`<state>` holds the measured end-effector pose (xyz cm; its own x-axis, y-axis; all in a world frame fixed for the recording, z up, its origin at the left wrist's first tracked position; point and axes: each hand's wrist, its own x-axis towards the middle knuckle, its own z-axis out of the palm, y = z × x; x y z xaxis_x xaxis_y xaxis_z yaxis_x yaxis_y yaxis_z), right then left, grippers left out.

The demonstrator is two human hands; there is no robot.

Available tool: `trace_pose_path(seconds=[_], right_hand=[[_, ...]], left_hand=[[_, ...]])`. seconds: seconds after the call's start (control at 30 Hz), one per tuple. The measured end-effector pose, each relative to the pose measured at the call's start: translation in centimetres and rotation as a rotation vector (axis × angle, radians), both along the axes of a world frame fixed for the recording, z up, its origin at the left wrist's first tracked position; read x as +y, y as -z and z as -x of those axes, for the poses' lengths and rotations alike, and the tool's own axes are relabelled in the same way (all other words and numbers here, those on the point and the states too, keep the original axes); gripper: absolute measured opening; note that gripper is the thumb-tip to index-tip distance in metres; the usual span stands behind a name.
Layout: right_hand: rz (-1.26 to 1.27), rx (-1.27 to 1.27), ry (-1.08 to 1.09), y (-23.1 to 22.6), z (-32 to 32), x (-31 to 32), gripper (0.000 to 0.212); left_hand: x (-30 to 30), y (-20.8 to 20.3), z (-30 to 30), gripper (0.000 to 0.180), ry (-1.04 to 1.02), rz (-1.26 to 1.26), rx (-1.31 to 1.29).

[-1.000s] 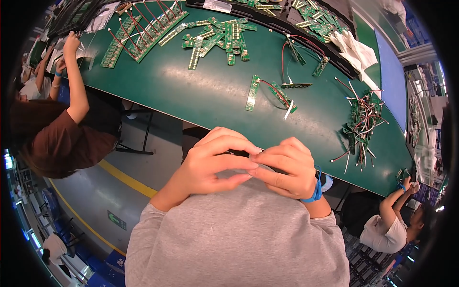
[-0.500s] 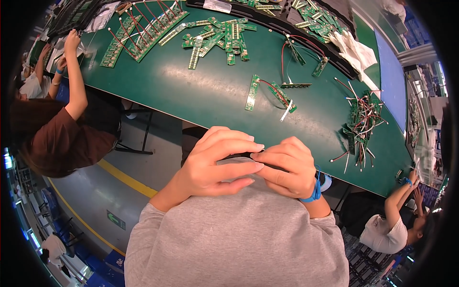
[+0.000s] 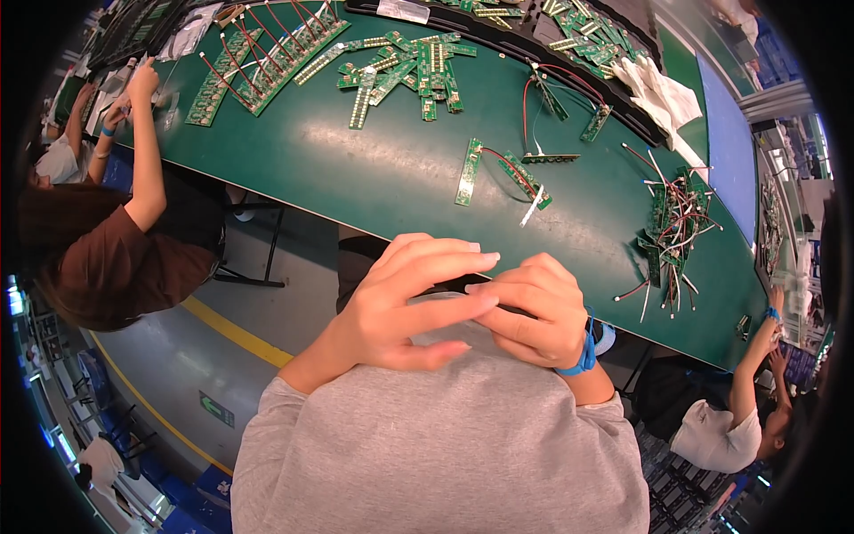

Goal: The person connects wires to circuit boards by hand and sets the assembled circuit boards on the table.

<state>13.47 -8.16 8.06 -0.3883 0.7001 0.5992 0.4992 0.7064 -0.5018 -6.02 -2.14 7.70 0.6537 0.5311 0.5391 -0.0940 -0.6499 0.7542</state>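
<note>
1. Far left on the green, smooth-surfaced tabletop (image 3: 356, 187) lie two slanting rows of green circuit boards with red wires (image 3: 298, 64), their thin leads pointing up and away.
2. Right of them is a loose pile of narrow green circuit boards (image 3: 433, 71), lying across one another; likely light, stiff and easy to slide apart.
3. The left hand (image 3: 391, 307) is in front of the tabletop's near edge, fingers spread wide and loosely bent, thumb well apart, with nothing visible in it. One fingertip meets the right hand's fingers.
4. Beyond the hands lies a pair of narrow green circuit boards joined by a red wire (image 3: 467, 173), with a thin white strip (image 3: 532, 206) at the right-hand board. It should be light and rigid, but the wire joints look fragile: best held by the long edges, not the wire.
5. The right hand (image 3: 538, 307), a blue band (image 3: 583, 351) at its wrist, is bunched narrow; its curled fingers hide whatever may be between them, so I cannot tell whether it holds anything.
6. Far right is a tangled heap of wired green boards (image 3: 667, 218); its leads would probably snag.
</note>
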Motion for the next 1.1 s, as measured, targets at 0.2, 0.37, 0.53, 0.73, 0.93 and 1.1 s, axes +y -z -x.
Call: trace_pose_path(seconds=[0.2, 0.37, 0.53, 0.73, 0.93, 1.1], right_hand=[[-0.005, 0.016, 0.020, 0.38, 0.20, -0.06, 0.026], [0.097, 0.163, -0.070, 0.25, 0.36, 0.09, 0.033], [0.069, 0.138, -0.039, -0.02, 0.30, -0.04, 0.036], [0.033, 0.111, -0.028, 0.15, 0.25, -0.05, 0.032], [0.022, 0.113, -0.031, 0.29, 0.24, 0.00, 0.032], [0.018, 0.115, -0.032, 0.33, 0.29, -0.07, 0.032]], left_hand=[[0.34, 0.65, -0.45, 0.039, 0.026, -0.231, 0.052], [-0.32, 0.40, -0.85, 0.058, 0.073, 0.055, -0.049], [0.01, 1.02, -0.34, 0.043, 0.014, 0.053, -0.175], [-0.08, 0.86, -0.30, 0.034, -0.014, -0.090, -0.134], [-0.02, 0.58, -0.36, 0.032, -0.012, -0.105, -0.118], [-0.04, 0.76, -0.48, 0.034, 0.004, -0.089, -0.125]])
